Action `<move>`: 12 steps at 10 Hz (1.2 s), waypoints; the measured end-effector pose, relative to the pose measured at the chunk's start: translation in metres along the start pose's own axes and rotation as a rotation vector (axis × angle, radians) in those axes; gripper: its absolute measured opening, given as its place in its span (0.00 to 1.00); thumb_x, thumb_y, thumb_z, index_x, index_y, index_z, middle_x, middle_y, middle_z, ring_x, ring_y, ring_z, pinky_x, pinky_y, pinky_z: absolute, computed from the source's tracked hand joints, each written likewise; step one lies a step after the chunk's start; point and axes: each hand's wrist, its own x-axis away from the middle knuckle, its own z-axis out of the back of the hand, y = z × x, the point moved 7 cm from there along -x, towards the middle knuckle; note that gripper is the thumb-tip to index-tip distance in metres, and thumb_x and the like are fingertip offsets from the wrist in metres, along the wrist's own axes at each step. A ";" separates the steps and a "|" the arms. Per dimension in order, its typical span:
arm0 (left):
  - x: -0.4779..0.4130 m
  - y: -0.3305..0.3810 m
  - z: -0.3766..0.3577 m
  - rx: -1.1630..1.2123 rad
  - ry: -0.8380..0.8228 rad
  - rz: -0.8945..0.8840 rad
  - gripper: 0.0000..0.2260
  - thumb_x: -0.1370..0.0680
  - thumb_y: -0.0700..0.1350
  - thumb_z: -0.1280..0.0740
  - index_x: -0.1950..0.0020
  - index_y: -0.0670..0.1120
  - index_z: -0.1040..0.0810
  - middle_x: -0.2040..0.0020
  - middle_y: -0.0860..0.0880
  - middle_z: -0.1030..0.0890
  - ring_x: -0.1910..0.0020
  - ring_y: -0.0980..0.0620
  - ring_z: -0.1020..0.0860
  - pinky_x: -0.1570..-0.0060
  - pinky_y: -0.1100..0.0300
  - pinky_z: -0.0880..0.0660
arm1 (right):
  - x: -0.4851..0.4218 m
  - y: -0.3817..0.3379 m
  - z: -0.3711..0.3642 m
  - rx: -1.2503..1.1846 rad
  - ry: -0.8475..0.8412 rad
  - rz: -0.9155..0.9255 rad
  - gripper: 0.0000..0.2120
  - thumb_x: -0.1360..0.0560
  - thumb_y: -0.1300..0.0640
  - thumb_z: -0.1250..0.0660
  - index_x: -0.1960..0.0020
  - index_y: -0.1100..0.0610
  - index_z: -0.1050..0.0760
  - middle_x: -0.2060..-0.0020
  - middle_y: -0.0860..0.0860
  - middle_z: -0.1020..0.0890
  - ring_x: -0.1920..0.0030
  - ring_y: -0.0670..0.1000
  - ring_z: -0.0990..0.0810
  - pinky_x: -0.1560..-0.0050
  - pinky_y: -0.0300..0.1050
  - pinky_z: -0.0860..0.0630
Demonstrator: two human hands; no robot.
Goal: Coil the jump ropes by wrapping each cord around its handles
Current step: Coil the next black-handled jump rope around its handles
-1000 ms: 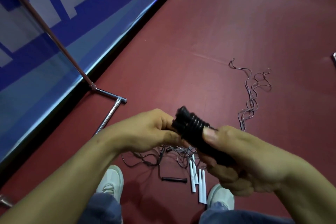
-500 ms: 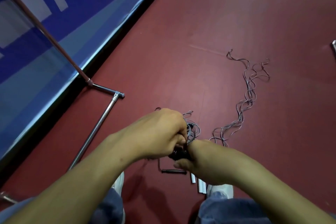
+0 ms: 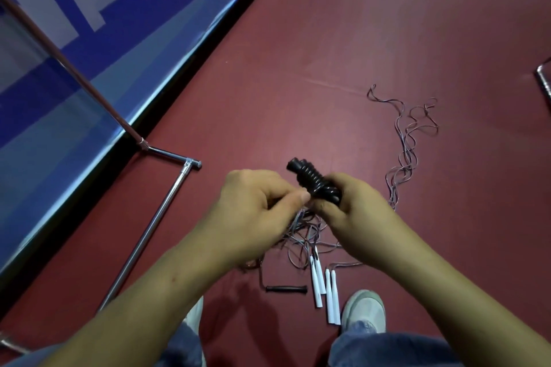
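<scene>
Right hand [image 3: 357,211] fingers curl round the coiled black jump rope [image 3: 310,177]; left hand [image 3: 253,211] fingers pinch its near side.

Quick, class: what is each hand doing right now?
Left hand: closed, pinching cord at the black coiled rope.
Right hand: closed, gripping that rope.

No readable text in my view. Blue banner [image 3: 193,3] on my left carries big white blocky strokes [image 3: 89,18], likely part of oversized lettering. Strokes cropped by frame edge and seen at steep slant, so I can't make out single letter, number or logo.
</scene>
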 end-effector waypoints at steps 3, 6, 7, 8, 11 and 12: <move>0.004 -0.020 -0.019 0.591 -0.241 0.424 0.07 0.25 0.46 0.27 0.63 0.49 0.17 0.69 0.47 0.23 0.71 0.51 0.28 0.65 0.53 0.27 | 0.020 -0.013 0.001 -0.668 -0.233 -0.289 0.15 0.19 0.61 0.35 0.63 0.56 0.35 0.76 0.51 0.38 0.79 0.46 0.43 0.76 0.35 0.43; 0.005 -0.017 -0.029 0.844 -0.435 0.379 0.17 0.30 0.51 0.20 0.58 0.41 0.21 0.65 0.40 0.21 0.69 0.46 0.25 0.66 0.55 0.28 | 0.038 -0.041 -0.001 -0.845 -0.480 -0.255 0.19 0.28 0.59 0.23 0.71 0.48 0.29 0.74 0.50 0.42 0.78 0.46 0.45 0.78 0.33 0.44; 0.003 -0.015 -0.027 0.749 -0.429 0.335 0.18 0.29 0.54 0.21 0.53 0.41 0.20 0.64 0.42 0.23 0.66 0.47 0.26 0.64 0.56 0.29 | 0.042 -0.039 -0.005 -0.817 -0.517 -0.310 0.19 0.24 0.55 0.29 0.71 0.49 0.32 0.74 0.50 0.42 0.77 0.45 0.47 0.76 0.33 0.46; 0.004 -0.011 -0.027 0.742 -0.457 0.295 0.03 0.23 0.44 0.28 0.53 0.45 0.19 0.64 0.46 0.25 0.66 0.51 0.29 0.64 0.57 0.30 | 0.044 -0.039 -0.006 -0.815 -0.549 -0.294 0.18 0.28 0.48 0.30 0.70 0.51 0.36 0.74 0.52 0.42 0.78 0.45 0.47 0.75 0.33 0.48; -0.001 -0.026 -0.013 0.128 -0.468 0.105 0.09 0.24 0.38 0.28 0.58 0.53 0.15 0.63 0.53 0.21 0.62 0.55 0.21 0.58 0.54 0.23 | 0.147 0.000 -0.096 -0.561 -0.893 -0.152 0.17 0.33 0.43 0.29 0.66 0.54 0.31 0.75 0.51 0.36 0.79 0.48 0.40 0.76 0.35 0.38; 0.004 -0.040 -0.025 -0.211 -0.576 0.074 0.06 0.19 0.45 0.30 0.48 0.50 0.14 0.59 0.55 0.21 0.57 0.57 0.23 0.54 0.60 0.26 | 0.182 0.066 -0.144 -0.171 -0.789 -0.106 0.17 0.30 0.44 0.30 0.65 0.55 0.30 0.74 0.52 0.33 0.77 0.53 0.34 0.75 0.41 0.33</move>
